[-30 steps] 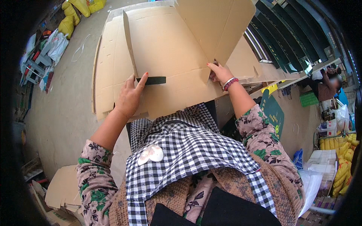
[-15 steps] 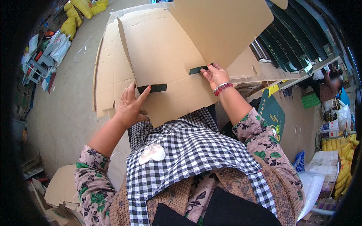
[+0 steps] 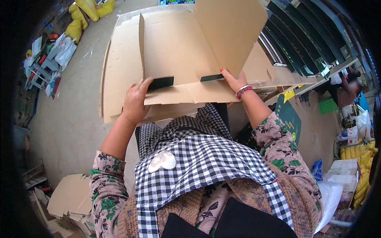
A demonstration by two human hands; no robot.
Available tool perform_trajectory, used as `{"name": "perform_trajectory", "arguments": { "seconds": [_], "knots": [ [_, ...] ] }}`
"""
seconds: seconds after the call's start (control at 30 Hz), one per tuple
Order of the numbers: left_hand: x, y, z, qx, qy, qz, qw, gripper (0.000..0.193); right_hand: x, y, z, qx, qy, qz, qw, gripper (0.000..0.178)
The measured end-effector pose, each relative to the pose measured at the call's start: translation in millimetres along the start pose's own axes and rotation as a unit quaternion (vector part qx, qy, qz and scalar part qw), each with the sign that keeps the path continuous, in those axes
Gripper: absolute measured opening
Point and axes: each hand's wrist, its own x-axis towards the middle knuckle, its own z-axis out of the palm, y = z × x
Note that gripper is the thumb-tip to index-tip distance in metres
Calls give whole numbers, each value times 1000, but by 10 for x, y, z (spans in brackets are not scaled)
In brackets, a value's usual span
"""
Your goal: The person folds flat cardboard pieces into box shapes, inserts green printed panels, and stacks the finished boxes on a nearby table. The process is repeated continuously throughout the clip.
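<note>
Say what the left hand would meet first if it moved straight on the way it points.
The left hand would probably meet the near end of the raised left cardboard panel first, beside the left dark flap; depth is unclear, so they may already touch.

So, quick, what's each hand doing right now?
Left hand: closed, holding the cardboard at its near left corner.
Right hand: closed on the cardboard's near right corner.

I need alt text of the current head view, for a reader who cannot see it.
A person's left hand and right hand hold the near corners of partly folded cardboard, its side walls raised and two dark flaps turned inward. Below is a checked apron; dark panels are at upper right.
</note>
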Motion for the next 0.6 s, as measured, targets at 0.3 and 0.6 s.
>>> {"name": "perform_trajectory", "arguments": {
  "seconds": [0.3, 0.6],
  "knots": [
    [174, -242, 162, -193, 73, -152, 967, 31, -95, 132, -309, 234, -111, 163, 952, 89],
    [547, -259, 385, 79, 166, -276, 943, 41, -90, -238, 382, 59, 278, 60, 957, 41]
  ]
}}
